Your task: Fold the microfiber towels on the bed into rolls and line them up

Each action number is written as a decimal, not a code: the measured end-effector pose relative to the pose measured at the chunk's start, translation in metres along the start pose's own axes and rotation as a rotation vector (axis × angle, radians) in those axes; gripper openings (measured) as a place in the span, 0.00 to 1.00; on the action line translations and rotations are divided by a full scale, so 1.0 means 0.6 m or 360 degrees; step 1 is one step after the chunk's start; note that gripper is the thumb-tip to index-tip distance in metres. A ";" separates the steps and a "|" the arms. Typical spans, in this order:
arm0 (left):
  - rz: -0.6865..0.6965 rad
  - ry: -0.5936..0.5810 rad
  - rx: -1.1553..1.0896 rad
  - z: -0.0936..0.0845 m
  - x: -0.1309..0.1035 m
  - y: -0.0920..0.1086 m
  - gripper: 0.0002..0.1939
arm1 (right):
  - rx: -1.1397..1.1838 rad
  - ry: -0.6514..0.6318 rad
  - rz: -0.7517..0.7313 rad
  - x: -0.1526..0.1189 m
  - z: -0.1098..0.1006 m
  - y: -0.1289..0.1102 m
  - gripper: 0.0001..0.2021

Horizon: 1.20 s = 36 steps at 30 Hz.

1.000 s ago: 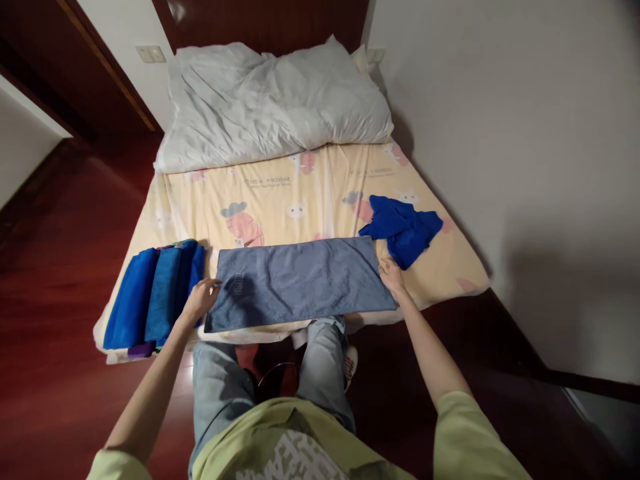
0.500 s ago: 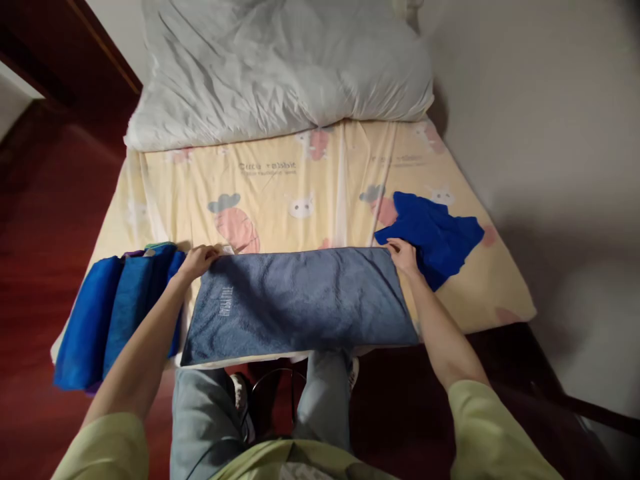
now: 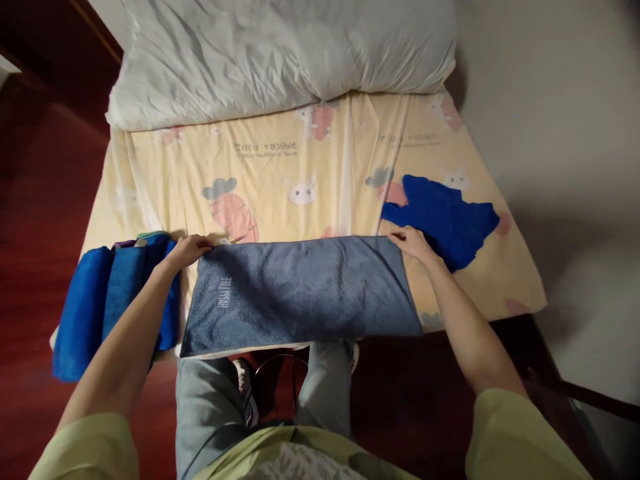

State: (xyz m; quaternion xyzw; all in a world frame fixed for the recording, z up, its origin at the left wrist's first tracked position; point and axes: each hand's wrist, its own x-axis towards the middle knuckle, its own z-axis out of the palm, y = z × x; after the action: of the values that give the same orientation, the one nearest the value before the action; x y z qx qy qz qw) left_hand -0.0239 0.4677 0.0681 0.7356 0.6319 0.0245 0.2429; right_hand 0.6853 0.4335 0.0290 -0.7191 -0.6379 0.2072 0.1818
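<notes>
A grey-blue towel [image 3: 305, 293] lies spread flat along the front edge of the bed, white lettering near its left end. At its far left corner, my left hand [image 3: 193, 249] pinches the fabric, beside a small white tag. My right hand [image 3: 409, 240] has its thumb and fingers closed at the far right corner. Just beyond that hand lies a crumpled bright blue cloth [image 3: 445, 220]. Several rolled or folded blue towels [image 3: 83, 310] sit side by side at the left, partly behind my left forearm.
The bed's yellow sheet [image 3: 270, 180] has carrot and rabbit prints. A bunched pale quilt [image 3: 280, 60] covers the far end. A bare wall [image 3: 560, 133] stands on the right, and dark red floor [image 3: 50, 193] shows on the left. My legs are close to the front edge.
The view has shifted slightly, so the bed sits a little higher in the picture. Both hands stay at the towel's far corners, and the towel lies nearly the same.
</notes>
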 end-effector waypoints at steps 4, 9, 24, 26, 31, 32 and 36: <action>0.0023 0.0109 0.0014 -0.001 0.001 -0.004 0.13 | 0.0258 -0.0028 0.0099 -0.011 0.005 0.021 0.08; 0.0008 0.0363 0.0153 -0.004 0.007 -0.013 0.11 | 0.0254 0.0249 0.0153 0.005 0.002 0.019 0.08; -0.0405 0.0951 -0.0111 0.006 0.019 0.053 0.08 | -0.0014 0.0638 0.0378 0.020 0.033 -0.051 0.15; -0.0464 0.0921 -0.0115 0.018 0.012 0.064 0.12 | -0.0066 0.0578 0.0361 0.008 0.037 -0.068 0.16; -0.0248 0.0958 -0.0104 0.072 -0.034 0.100 0.27 | -0.0292 0.0617 0.0084 -0.055 0.060 -0.124 0.24; -0.0183 0.0928 -0.0096 0.084 -0.042 0.104 0.29 | -0.0326 0.0556 -0.0022 -0.068 0.068 -0.132 0.25; -0.0061 0.0709 -0.0060 0.117 -0.050 0.099 0.32 | -0.0403 0.0232 -0.0261 -0.093 0.103 -0.130 0.28</action>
State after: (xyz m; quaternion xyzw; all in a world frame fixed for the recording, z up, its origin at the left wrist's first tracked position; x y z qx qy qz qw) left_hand 0.0487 0.4115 0.0376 0.6953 0.6832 0.1935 0.1114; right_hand 0.5815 0.3875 0.0211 -0.6948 -0.7007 0.0568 0.1517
